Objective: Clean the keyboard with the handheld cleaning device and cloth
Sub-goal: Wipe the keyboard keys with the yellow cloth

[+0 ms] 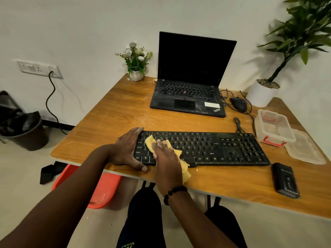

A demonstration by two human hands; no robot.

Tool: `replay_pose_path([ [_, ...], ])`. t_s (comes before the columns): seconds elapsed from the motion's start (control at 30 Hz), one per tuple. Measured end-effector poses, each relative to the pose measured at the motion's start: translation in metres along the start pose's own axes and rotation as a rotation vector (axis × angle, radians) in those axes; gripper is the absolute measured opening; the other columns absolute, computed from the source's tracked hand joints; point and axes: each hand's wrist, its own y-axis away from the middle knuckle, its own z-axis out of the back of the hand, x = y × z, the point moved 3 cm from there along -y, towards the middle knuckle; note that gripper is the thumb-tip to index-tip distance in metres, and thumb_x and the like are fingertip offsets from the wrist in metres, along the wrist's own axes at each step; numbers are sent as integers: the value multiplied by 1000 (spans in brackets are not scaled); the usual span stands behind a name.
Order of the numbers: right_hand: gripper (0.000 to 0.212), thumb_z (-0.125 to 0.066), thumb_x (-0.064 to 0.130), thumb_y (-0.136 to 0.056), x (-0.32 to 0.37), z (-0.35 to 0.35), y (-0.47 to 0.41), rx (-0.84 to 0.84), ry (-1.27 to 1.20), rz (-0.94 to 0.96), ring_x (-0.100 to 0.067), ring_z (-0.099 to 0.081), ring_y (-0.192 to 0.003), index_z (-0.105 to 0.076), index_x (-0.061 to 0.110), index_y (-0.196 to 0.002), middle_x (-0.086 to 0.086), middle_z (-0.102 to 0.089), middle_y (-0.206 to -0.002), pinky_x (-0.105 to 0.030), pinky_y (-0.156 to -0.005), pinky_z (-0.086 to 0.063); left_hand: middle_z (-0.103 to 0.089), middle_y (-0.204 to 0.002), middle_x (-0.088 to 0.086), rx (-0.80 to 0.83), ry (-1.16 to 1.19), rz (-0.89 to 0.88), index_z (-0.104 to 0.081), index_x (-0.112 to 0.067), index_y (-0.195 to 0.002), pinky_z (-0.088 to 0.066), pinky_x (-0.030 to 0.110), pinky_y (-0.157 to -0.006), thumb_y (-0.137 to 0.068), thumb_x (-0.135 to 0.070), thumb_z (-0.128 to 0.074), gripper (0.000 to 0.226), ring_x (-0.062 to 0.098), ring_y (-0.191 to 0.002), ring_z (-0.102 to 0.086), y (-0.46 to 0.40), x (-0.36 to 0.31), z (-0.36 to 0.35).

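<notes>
My right hand [165, 158] is lying flat on the yellow cloth [150, 142], fingers straight, pressing it onto the left part of the keyboard [215, 149]. So no real grip there, just an open palm on top. The cloth is bunched under my hand and a tail of it hangs off the keyboard's front edge onto the worktop [116, 113].

My left hand [128, 149] is wrapped around the keyboard's left end: fingers curled over the back corner, thumb down by the front edge, so that grip has hold of the board.

The keyboard sits along the near side of the worktop, and it looks pretty dusty. The cleaner [284, 179], a small black gadget, lies on the worktop just past the keyboard's right end, near the front edge, and neither hand touches it.

Other stuff: an open laptop [189, 83] with a dark screen further back, a mouse [239, 104] to its right, and a clear box [274, 128] with red clips beside its lid [307, 149]. Also a little flower pot [136, 63] at the back corner, a big plant [293, 42] on the right and a bin [26, 133] on the floor to the left.
</notes>
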Motion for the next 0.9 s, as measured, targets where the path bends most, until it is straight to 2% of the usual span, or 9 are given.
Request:
replay_pose_path([
  [0.13, 46, -43, 3, -98, 2, 16, 15, 104, -142, -21, -15, -42, -135, -49, 20, -140, -2, -51, -142, -28, -110, -34, 11, -162, -8, 0, 27, 10, 20, -25, -153, -4, 47, -122, -34, -98, -59, 161, 18, -151, 5, 4, 3, -10],
  [0.23, 39, -38, 12, -102, -6, 53, 9, 60, -460, -299, -16, -60, -98, -51, 24, -137, 1, -62, -118, -28, -73, -52, 18, -162, -10, 41, 109, 15, 24, -28, -153, -2, 45, -123, -35, -90, -71, 163, 17, -150, 10, 7, 2, -7],
  [0.27, 38, -37, 14, -103, -12, 65, 4, -20, -522, -401, -12, -58, -92, -51, 24, -137, 1, -59, -120, -22, -62, -49, 22, -162, -10, 68, 128, 17, 26, -29, -152, -1, 44, -123, -36, -87, -74, 165, 16, -150, 14, 8, 2, -3],
  [0.37, 36, -36, 19, -104, -36, 95, -21, -290, -406, -558, -10, -49, -89, -51, 22, -136, 0, -56, -120, -17, -55, -37, 17, -164, -7, 132, 198, 34, 27, -28, -152, -6, 40, -123, -47, -68, -87, 161, 15, -150, 8, 18, 9, 8],
  [0.47, 36, -35, 16, -104, -54, 102, -46, -319, -269, -644, -13, -47, -88, -50, 18, -136, -10, -59, -123, -22, -62, -36, -2, -164, -9, 91, 300, 41, 24, -29, -153, -15, 34, -120, -60, -44, -93, 150, 8, -144, -8, 26, 17, 10],
  [0.57, 39, -38, 8, -101, -55, 76, -53, -206, -146, -641, -18, -53, -101, -50, 18, -137, -9, -55, -133, -21, -67, -43, 1, -165, -7, 65, 254, 32, 23, -34, -153, -10, 41, -121, -61, -49, -90, 147, 18, -150, -4, 24, 13, 7],
  [0.63, 43, -38, 2, -99, -44, 53, -53, -150, -35, -564, -26, -42, -130, -49, 17, -138, -8, -44, -146, -35, -99, -44, 2, -165, -7, 46, 251, 22, 22, -34, -153, -8, 41, -119, -63, -48, -89, 144, 21, -150, -2, 22, 7, 7],
  [0.7, 49, -40, -4, -96, -27, 38, -56, -93, 8, -510, -28, -25, -143, -46, 17, -140, -5, -33, -154, -42, -115, -29, 2, -165, -8, 21, 259, 9, 21, -31, -154, -6, 38, -119, -64, -47, -88, 142, 19, -150, -1, 22, 5, 6],
  [0.9, 54, -39, -8, -95, 22, -2, -63, 50, 17, -316, -24, -17, -146, -41, 16, -143, -3, -31, -155, -38, -120, -17, 3, -165, -5, -19, 249, 33, 21, -34, -154, -6, 40, -120, -61, -51, -89, 145, 22, -150, -1, 22, 14, 4],
])
